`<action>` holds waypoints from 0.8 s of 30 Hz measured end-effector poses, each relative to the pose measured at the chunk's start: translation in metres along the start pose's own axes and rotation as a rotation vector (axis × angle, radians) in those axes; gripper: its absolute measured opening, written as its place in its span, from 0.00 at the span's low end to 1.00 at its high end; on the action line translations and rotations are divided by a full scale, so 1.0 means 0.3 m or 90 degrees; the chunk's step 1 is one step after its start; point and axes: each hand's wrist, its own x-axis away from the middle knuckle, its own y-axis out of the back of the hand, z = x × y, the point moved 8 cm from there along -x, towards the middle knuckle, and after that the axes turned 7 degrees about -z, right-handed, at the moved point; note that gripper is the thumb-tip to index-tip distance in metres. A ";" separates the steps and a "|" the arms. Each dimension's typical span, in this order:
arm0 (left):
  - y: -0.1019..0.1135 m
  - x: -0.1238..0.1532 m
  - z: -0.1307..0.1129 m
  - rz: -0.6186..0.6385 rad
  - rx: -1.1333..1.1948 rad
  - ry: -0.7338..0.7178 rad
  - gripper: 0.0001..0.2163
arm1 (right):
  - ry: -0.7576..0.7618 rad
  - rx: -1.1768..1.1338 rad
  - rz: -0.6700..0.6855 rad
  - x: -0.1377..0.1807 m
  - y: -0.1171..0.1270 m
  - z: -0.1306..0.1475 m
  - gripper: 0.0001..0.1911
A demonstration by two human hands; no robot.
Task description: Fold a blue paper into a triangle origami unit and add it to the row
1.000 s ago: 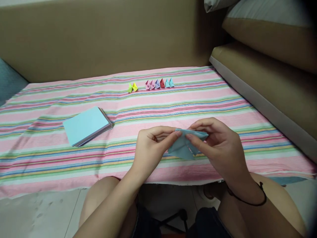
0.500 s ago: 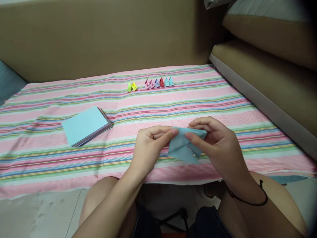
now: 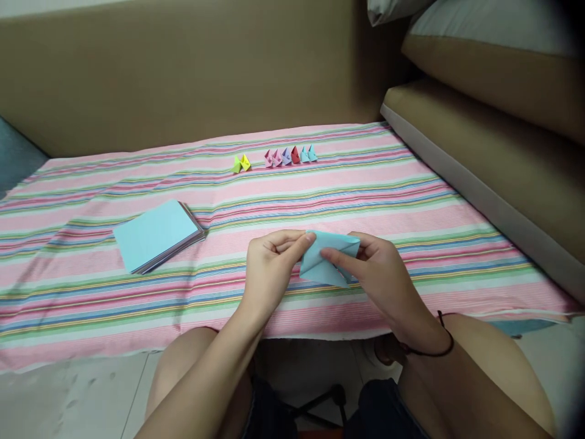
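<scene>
A light blue sheet of folded paper [image 3: 325, 268] is held up between my hands, just above the striped cloth near its front edge. My left hand [image 3: 269, 265] pinches its upper left corner between thumb and fingers. On the other side, my right hand [image 3: 377, 265] has its thumb pressed flat on the front of the paper, with the fingers behind it. Flaps hang from the paper's lower side. Parts of the right fingers are hidden behind it.
A stack of paper sheets [image 3: 158, 235], light blue on top, lies to the left. Several small folded paper figures [image 3: 286, 156] stand in a row at the back, with yellow and green ones [image 3: 242, 163] beside them. Brown cushions [image 3: 479, 146] border the right side of the striped cloth [image 3: 228, 317].
Both hands and the folded paper have shifted a little to the left. My right hand has turned, its thumb now further left across the paper and its fingers more tucked behind.
</scene>
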 end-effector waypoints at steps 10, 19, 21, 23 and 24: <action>-0.002 -0.015 0.013 0.016 0.034 0.015 0.10 | 0.012 -0.074 0.033 -0.009 -0.010 0.015 0.18; -0.002 -0.023 0.023 0.021 0.040 0.043 0.09 | 0.009 -0.102 0.074 -0.014 -0.009 0.025 0.20; 0.001 -0.024 0.022 0.017 0.043 0.047 0.08 | -0.002 -0.125 0.092 -0.013 -0.013 0.027 0.20; 0.001 -0.024 0.021 0.018 0.047 0.049 0.08 | -0.003 -0.140 0.105 -0.011 -0.016 0.032 0.21; 0.001 -0.023 0.021 0.021 0.048 0.050 0.08 | -0.001 -0.145 0.105 -0.011 -0.015 0.034 0.20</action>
